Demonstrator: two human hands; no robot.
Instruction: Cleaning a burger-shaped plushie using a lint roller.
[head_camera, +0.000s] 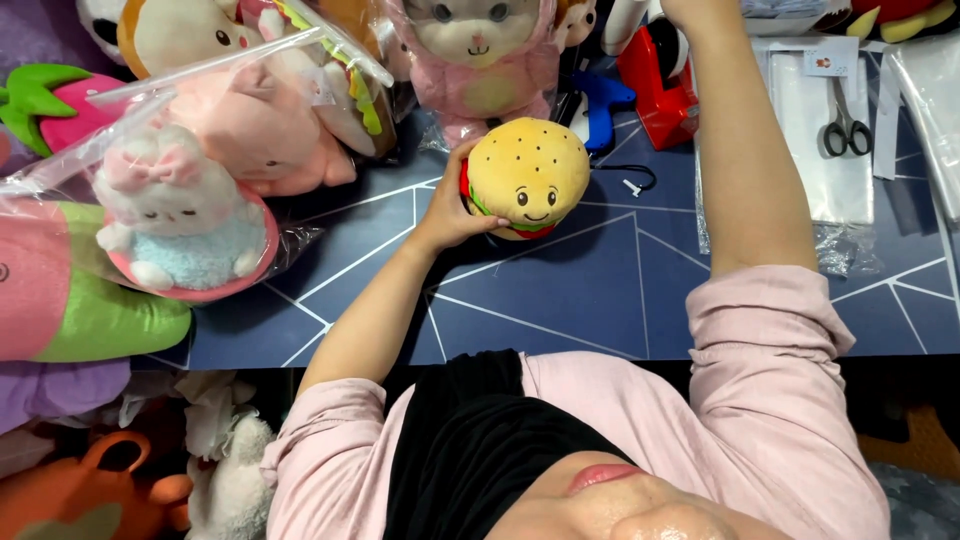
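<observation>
Left hand (447, 212) grips burger plush (528, 176), blue table (560, 290)

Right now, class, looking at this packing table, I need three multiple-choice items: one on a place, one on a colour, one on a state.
1. Where do the scissors lie?
A. On the clear plastic bags at the far right of the table
B. Under the burger plush
C. On the floor

2. What colour is the table top?
A. White
B. Dark blue with pale lines
C. Bright yellow

3. What is the left hand doing?
A. Resting flat on the table
B. Cutting with scissors
C. Gripping the burger plush

Answers: 1 A, the scissors rest on the clear bags at the right. 2 B, dark blue crossed by pale lines. 3 C, the fingers wrap the plush's side. The right hand is out of view beyond the top edge.
</observation>
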